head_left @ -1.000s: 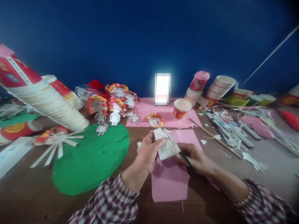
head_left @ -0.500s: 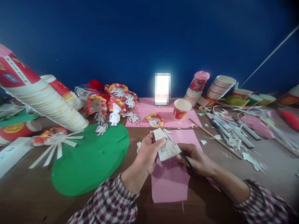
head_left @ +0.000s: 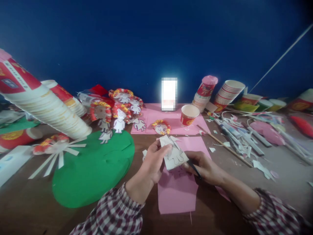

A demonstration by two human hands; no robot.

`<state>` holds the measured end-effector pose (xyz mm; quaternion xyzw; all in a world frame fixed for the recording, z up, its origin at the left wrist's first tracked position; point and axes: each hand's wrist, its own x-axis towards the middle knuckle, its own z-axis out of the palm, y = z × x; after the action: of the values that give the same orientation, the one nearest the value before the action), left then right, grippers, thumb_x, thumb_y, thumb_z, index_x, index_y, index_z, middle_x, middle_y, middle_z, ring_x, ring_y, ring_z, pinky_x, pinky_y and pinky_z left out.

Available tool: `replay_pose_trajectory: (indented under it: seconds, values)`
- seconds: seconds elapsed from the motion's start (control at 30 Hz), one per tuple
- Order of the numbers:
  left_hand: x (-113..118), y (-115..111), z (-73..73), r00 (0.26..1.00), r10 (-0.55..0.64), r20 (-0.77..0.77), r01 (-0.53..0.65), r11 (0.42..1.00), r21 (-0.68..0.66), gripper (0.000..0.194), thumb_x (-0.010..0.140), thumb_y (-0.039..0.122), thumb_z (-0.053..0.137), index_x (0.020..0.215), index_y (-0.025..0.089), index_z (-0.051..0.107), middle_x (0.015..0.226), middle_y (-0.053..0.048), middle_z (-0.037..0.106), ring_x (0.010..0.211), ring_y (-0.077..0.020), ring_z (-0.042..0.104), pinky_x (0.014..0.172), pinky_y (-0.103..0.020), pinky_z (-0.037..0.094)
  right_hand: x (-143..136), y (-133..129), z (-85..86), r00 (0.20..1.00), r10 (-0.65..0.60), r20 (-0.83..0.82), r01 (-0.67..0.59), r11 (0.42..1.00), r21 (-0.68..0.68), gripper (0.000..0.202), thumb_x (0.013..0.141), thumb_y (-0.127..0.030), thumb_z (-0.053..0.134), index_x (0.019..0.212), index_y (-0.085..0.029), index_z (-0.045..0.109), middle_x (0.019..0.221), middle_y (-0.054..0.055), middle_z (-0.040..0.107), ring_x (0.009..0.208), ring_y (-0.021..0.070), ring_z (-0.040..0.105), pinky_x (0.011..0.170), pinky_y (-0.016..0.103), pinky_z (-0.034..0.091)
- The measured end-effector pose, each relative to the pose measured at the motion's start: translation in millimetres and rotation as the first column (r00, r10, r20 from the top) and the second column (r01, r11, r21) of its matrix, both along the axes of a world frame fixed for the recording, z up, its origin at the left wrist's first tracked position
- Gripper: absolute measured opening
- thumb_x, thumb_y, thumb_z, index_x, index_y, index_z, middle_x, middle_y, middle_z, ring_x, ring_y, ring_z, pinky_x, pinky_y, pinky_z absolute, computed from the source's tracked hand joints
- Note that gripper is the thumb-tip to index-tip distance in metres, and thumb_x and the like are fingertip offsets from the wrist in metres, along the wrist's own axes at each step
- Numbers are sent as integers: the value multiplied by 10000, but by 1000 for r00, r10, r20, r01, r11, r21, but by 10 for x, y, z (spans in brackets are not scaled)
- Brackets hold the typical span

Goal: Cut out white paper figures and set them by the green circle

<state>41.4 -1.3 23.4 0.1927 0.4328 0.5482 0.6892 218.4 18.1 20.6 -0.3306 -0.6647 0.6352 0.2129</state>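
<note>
My left hand (head_left: pixel 154 160) pinches a small white piece of paper (head_left: pixel 174 159) with a figure outline drawn on it, thumb on top. In my right hand (head_left: pixel 204 166) is a pair of scissors (head_left: pixel 195 169) with dark handles; its blades lie across the paper, partly hidden. Below both hands lies a strip of pink paper (head_left: pixel 177 199). Just beyond the paper rests a round face (head_left: pixel 161 127) with a red and yellow ring around it, and behind it to the right stands a red and white paper cup (head_left: pixel 190 115).
Green paper ovals (head_left: pixel 95 173) lie on the left, below several white paper figures (head_left: pixel 119 121). A tall leaning stack of paper cups (head_left: pixel 49 101) stands far left. On the right are a wooden stick (head_left: pixel 225 146), scattered markers (head_left: pixel 232 135), paper scraps (head_left: pixel 262 169) and more stacked cups (head_left: pixel 230 94).
The paper and scissors have shifted very slightly in my hands, and the whole view has moved a little. My grip on both looks the same.
</note>
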Motion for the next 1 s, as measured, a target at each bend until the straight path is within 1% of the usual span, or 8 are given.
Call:
replay_pose_trajectory:
  seconds: [0.13, 0.27, 0.37, 0.5, 0.63, 0.73, 0.83, 1.0]
  values:
    - [-29, 15, -6, 999, -30, 28, 30, 1000, -5, 347, 613, 234, 779, 892, 132, 600, 760, -57, 689, 668, -177, 654, 654, -299, 514, 24, 11, -15, 1000, 12, 17, -12, 1000, 8, 441, 789, -488, 679, 1026, -117, 652, 757, 22, 574, 653, 122, 447, 576, 226, 378]
    - [-37, 20, -5, 997, -60, 53, 61, 998, -24, 330, 607, 235, 770, 868, 130, 598, 700, -46, 676, 614, -167, 640, 606, -283, 504, 35, 17, -44, 1000, 25, 13, -25, 1000, 3, 403, 771, -471, 702, 977, -129, 654, 736, 11, 564, 673, 133, 468, 611, 241, 408]
    - [-38, 21, -6, 997, -51, 58, 53, 998, -36, 318, 620, 235, 759, 873, 128, 599, 702, -47, 679, 585, -151, 626, 568, -263, 494, 36, 18, -67, 1000, 24, 8, -24, 999, -21, 372, 761, -466, 713, 907, -132, 639, 735, 4, 559, 643, 119, 454, 597, 237, 400]
    - [-25, 20, -3, 996, -23, 81, 27, 998, -52, 307, 625, 220, 751, 879, 123, 609, 718, -49, 687, 609, -153, 634, 595, -267, 503, 34, 20, -92, 1000, 20, -1, -20, 1000, -11, 341, 772, -453, 706, 836, -136, 601, 701, -6, 529, 634, 115, 433, 584, 233, 378]
    - [-3, 16, 6, 997, 8, 71, -4, 999, -54, 305, 608, 206, 763, 859, 118, 612, 704, -44, 682, 614, -158, 637, 616, -274, 503, 34, 29, -92, 999, 27, -27, -27, 1000, 15, 330, 789, -453, 687, 820, -140, 586, 724, 2, 527, 658, 122, 436, 601, 236, 375]
    - [-3, 15, 11, 998, 6, 57, -3, 999, -39, 314, 605, 206, 770, 862, 127, 606, 708, -36, 680, 613, -157, 637, 613, -276, 499, 40, 34, -77, 999, 39, -9, -38, 999, 29, 346, 808, -477, 657, 820, -140, 579, 715, -1, 513, 644, 117, 422, 586, 232, 361]
    - [-10, 12, 16, 999, -3, 38, 5, 999, -39, 326, 604, 213, 775, 870, 127, 606, 711, -38, 682, 609, -154, 635, 606, -271, 497, 46, 33, -70, 998, 59, 4, -59, 998, 10, 362, 823, -492, 635, 812, -137, 569, 675, -16, 480, 612, 105, 395, 558, 225, 337]
    - [2, 7, 3, 999, -9, 37, 10, 1000, -21, 310, 618, 216, 772, 872, 115, 626, 728, -53, 693, 626, -150, 630, 603, -263, 503, 35, 35, -77, 998, 49, -41, -48, 999, 18, 339, 797, -446, 687, 802, -125, 579, 698, -16, 496, 632, 97, 404, 579, 213, 353]
